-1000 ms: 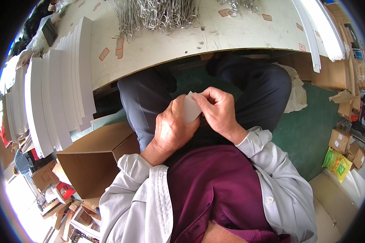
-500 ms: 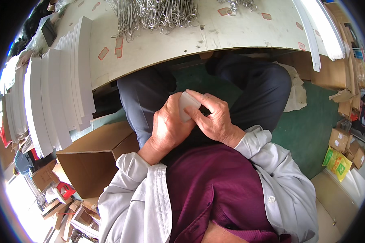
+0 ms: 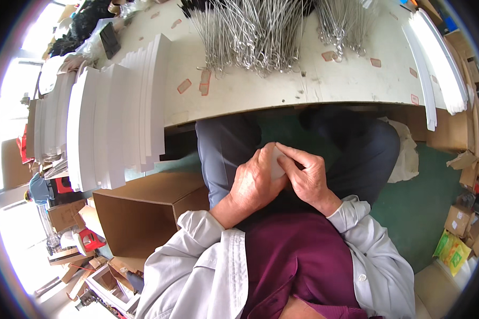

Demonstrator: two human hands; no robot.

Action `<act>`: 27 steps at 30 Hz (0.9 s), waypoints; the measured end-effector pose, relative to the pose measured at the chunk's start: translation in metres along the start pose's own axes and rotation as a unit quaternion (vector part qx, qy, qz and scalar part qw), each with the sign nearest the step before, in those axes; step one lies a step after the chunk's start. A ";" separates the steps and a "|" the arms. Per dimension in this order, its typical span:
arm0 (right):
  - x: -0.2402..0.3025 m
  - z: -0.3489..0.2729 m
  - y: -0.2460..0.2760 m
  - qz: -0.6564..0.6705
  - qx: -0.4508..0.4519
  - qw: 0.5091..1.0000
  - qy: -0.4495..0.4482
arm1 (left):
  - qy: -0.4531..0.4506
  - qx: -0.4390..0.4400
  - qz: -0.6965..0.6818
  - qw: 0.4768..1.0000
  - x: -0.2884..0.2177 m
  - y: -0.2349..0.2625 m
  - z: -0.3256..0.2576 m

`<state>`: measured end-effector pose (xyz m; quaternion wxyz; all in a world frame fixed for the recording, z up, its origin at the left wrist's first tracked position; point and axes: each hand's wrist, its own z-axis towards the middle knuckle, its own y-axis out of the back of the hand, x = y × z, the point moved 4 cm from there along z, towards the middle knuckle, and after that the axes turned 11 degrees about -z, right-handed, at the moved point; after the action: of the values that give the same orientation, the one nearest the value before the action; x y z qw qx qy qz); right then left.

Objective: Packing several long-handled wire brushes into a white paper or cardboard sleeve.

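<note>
Both hands meet over the lap: the left hand [image 3: 255,183] and right hand [image 3: 308,178] pinch a small, pale translucent plastic piece [image 3: 277,162] between curled fingertips, below the white worktable's edge [image 3: 303,101].

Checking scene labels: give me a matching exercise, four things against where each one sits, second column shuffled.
Things:
1. small white piece
2. metal wire hooks
3. stacked white boards
4. open cardboard box

Places:
A. on the table's left edge
B. on the floor, left of the person's legs
C. between the left hand and right hand, over the lap
D. heaped at the table's far side

Pairs: 1-C, 2-D, 3-A, 4-B
</note>
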<state>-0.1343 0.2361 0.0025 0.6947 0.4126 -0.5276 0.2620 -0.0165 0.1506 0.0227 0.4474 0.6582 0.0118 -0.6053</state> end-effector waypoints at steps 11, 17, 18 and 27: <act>0.025 0.061 0.038 -0.150 -0.077 0.978 0.121 | 0.109 -0.019 0.149 0.983 0.007 0.095 0.008; 0.030 0.091 0.044 -0.263 -0.131 0.927 0.234 | 0.151 -0.141 0.289 0.935 0.036 0.175 0.090; 0.026 0.095 0.043 -0.288 -0.130 0.920 0.234 | 0.171 -0.129 0.324 0.922 0.047 0.178 0.104; 0.014 0.103 0.041 -0.290 -0.136 0.916 0.240 | 0.146 -0.100 0.410 0.895 0.051 0.175 0.161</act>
<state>-0.2167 0.1688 0.0382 0.8955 0.3739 -0.2322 0.0658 -0.0322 -0.0778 0.1036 0.7129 0.6372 -0.1333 -0.2609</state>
